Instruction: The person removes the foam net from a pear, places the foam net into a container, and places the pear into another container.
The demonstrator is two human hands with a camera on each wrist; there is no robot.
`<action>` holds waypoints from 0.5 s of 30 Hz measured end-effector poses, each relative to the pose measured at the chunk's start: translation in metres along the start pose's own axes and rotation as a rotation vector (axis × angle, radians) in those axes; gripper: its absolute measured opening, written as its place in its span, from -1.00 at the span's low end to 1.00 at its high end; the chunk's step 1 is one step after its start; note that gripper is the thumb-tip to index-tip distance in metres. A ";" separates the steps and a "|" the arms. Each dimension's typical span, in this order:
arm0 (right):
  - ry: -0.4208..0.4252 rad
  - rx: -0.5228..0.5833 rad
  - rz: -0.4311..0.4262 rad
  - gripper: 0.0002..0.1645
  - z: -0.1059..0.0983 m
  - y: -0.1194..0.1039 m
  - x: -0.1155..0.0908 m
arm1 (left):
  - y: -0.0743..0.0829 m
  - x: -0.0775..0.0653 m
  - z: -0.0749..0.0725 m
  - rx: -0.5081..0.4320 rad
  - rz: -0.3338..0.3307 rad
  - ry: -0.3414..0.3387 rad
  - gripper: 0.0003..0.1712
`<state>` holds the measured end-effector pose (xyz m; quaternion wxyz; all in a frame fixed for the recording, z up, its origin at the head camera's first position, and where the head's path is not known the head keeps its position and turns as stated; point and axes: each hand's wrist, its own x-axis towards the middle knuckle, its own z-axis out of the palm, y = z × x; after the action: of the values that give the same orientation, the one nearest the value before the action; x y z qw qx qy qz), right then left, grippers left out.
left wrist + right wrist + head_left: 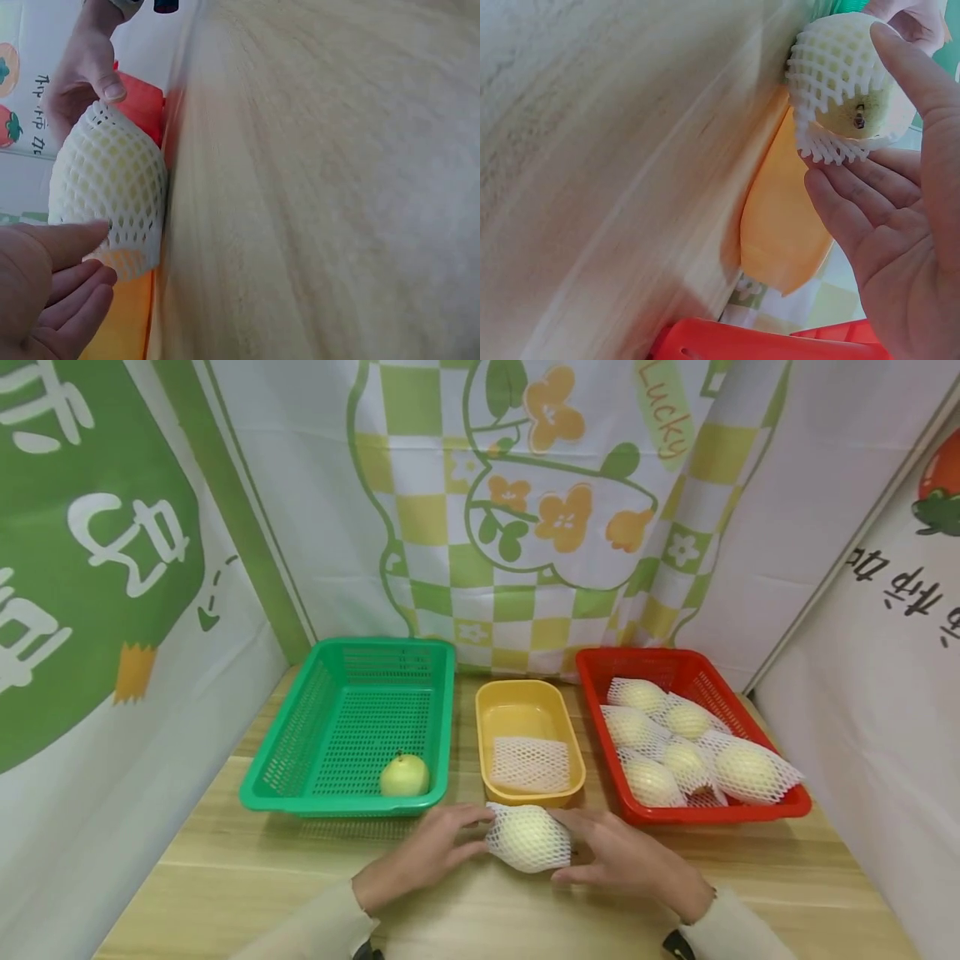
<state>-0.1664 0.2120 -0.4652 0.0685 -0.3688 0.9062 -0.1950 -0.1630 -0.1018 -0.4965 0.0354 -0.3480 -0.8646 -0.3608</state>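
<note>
A pale yellow pear in a white foam net (528, 839) is between my two hands, low over the wooden table. My left hand (431, 847) holds its left end, with thumb and fingers on either side of the net. At the other end my right hand (626, 856) touches the net with extended fingers, thumb apart from them. In the right wrist view, the pear's dark stem (859, 116) shows in the net's opening, facing my right palm. A bare pear (405, 776) sits in the green basket (345, 803); a flat foam net (531, 765) lies in the yellow tray (517, 693).
A red basket (712, 812) at the right contains several pears in foam nets (682, 760). The yellow tray stands between the two baskets, just beyond the held pear. Printed cloth (420, 468) hangs behind them, and fabric walls stand at both sides of the table (247, 877).
</note>
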 end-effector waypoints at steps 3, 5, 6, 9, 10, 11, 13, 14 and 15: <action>0.010 0.005 -0.010 -0.01 0.002 0.002 0.000 | 0.000 0.004 0.003 0.002 0.016 0.008 -0.46; 0.017 0.010 -0.017 -0.02 0.003 0.003 0.000 | -0.001 0.006 0.004 0.031 0.051 0.009 -0.43; 0.021 0.014 -0.020 -0.03 0.003 0.003 0.000 | -0.001 0.007 0.004 0.046 0.073 0.012 -0.45; 0.015 0.022 -0.008 -0.05 0.002 0.003 0.001 | -0.005 0.007 0.003 0.078 0.146 0.026 -0.47; 0.011 0.026 0.001 -0.05 0.002 0.002 0.001 | -0.006 0.007 0.003 0.083 0.171 0.034 -0.47; 0.007 0.026 0.006 -0.06 0.001 0.002 0.002 | -0.009 0.007 0.003 0.084 0.195 0.044 -0.49; 0.002 0.021 0.015 -0.06 0.001 0.002 0.002 | -0.014 0.009 0.004 0.067 0.204 0.047 -0.55; 0.000 0.020 0.020 -0.06 0.001 0.002 0.002 | -0.015 0.010 0.005 0.054 0.194 0.043 -0.58; 0.002 0.020 0.021 -0.06 0.002 0.003 0.003 | -0.017 0.012 0.006 0.036 0.178 0.033 -0.62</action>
<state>-0.1696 0.2114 -0.4676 0.0735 -0.3583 0.9082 -0.2036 -0.1813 -0.0991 -0.5077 0.0879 -0.4167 -0.8360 -0.3461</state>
